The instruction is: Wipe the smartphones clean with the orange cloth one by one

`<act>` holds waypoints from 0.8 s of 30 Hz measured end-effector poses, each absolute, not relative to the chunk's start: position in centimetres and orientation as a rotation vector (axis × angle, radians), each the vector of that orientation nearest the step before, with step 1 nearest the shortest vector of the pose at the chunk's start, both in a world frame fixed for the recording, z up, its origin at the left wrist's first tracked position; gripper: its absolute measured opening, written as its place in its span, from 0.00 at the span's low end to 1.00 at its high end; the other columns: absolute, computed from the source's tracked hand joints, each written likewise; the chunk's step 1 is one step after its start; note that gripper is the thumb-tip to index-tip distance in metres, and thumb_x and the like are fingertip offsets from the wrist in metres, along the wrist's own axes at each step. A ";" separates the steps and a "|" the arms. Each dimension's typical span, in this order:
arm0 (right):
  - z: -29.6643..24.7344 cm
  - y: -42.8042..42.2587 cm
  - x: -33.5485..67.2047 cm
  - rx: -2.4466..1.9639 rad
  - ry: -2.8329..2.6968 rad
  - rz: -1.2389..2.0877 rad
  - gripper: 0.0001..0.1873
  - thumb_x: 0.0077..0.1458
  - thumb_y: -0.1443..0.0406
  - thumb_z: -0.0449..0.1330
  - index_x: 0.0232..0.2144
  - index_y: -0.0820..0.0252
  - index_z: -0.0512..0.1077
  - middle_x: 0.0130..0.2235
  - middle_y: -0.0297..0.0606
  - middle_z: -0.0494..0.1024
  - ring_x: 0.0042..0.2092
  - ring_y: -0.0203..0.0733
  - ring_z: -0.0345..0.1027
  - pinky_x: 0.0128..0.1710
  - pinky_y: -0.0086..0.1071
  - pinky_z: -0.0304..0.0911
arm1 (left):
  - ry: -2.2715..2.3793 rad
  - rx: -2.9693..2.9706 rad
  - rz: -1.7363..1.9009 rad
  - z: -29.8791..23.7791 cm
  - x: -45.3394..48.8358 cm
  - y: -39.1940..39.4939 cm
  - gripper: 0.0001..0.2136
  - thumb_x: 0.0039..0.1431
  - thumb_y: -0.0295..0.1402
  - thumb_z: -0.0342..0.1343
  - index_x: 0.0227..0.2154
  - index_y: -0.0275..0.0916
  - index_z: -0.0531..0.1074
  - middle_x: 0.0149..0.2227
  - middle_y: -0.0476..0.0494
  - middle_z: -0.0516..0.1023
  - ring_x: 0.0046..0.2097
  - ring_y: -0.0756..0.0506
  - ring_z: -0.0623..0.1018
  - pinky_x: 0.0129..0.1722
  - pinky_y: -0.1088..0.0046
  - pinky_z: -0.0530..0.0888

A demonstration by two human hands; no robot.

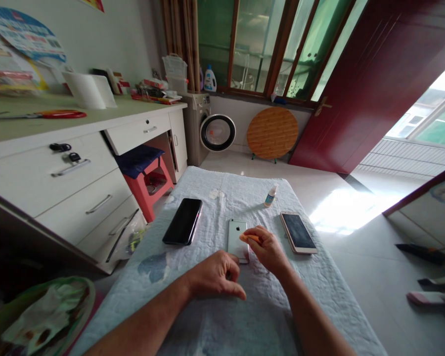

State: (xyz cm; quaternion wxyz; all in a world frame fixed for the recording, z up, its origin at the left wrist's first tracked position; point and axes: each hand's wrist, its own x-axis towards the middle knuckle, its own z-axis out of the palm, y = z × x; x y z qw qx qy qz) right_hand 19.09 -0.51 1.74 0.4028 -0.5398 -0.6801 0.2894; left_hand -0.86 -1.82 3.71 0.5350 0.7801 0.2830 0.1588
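A silver phone (236,235) lies back-up in the middle of a pale quilted cloth (215,321). My right hand (269,249) pinches a small orange cloth (249,238) and presses it on the phone's right edge. My left hand (217,274) rests on the quilted cloth just below the phone, fingers curled and the index finger pointing right, with nothing visible in it. A black phone (183,221) lies screen-up to the left. A gold-rimmed phone (298,232) lies screen-up to the right. A small spray bottle (270,196) stands at the far side of the quilted cloth.
A white desk with drawers (74,168) runs along the left, a red stool (148,178) tucked under it. A washing machine (207,126) and a round wooden board (272,132) stand at the back wall. A dark red door (374,84) is open at right.
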 end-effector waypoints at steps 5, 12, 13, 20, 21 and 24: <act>2.4 -0.9 18.9 -1.368 -1.837 0.626 0.06 0.57 0.64 0.56 0.34 0.58 0.73 0.33 0.34 0.73 0.34 0.35 0.66 0.35 0.26 0.59 | 0.484 1.767 0.099 4.0 -1.5 -1.5 0.09 0.45 0.36 0.65 0.29 0.39 0.77 0.25 0.54 0.69 0.25 0.53 0.64 0.23 0.79 0.60; 2.5 -1.1 19.0 -1.479 -2.086 0.520 0.11 0.59 0.66 0.52 0.33 0.56 0.75 0.34 0.35 0.70 0.34 0.34 0.66 0.36 0.25 0.58 | 0.619 1.803 0.095 4.5 -2.8 -0.4 0.12 0.45 0.43 0.64 0.26 0.39 0.78 0.24 0.52 0.71 0.26 0.52 0.65 0.24 0.78 0.60; 2.4 -1.1 19.0 -1.503 -2.103 0.508 0.11 0.59 0.67 0.52 0.34 0.56 0.75 0.34 0.35 0.70 0.34 0.34 0.66 0.36 0.25 0.58 | 0.702 1.841 0.136 4.4 -2.8 -0.3 0.12 0.46 0.43 0.63 0.24 0.38 0.76 0.23 0.53 0.69 0.26 0.52 0.65 0.25 0.78 0.60; 2.9 -1.3 19.1 -1.556 -2.184 0.511 0.08 0.57 0.66 0.55 0.35 0.56 0.75 0.35 0.36 0.71 0.33 0.34 0.66 0.34 0.26 0.57 | 1.176 2.184 0.449 3.3 -2.1 -0.2 0.07 0.48 0.33 0.60 0.32 0.41 0.71 0.32 0.51 0.72 0.34 0.47 0.73 0.34 0.75 0.66; 2.9 -1.3 19.1 -1.554 -2.192 0.517 0.09 0.57 0.66 0.54 0.35 0.56 0.75 0.35 0.36 0.71 0.33 0.34 0.66 0.34 0.26 0.57 | 1.225 2.184 0.456 3.1 -2.0 -0.1 0.12 0.47 0.35 0.61 0.37 0.42 0.71 0.34 0.50 0.73 0.35 0.46 0.74 0.35 0.74 0.67; 2.9 -1.3 18.9 -1.536 -2.218 0.525 0.10 0.59 0.66 0.53 0.34 0.57 0.75 0.35 0.36 0.71 0.32 0.33 0.65 0.33 0.25 0.56 | 1.242 2.218 0.459 2.4 -1.8 -0.1 0.26 0.48 0.39 0.63 0.51 0.43 0.66 0.44 0.46 0.73 0.42 0.43 0.75 0.40 0.72 0.69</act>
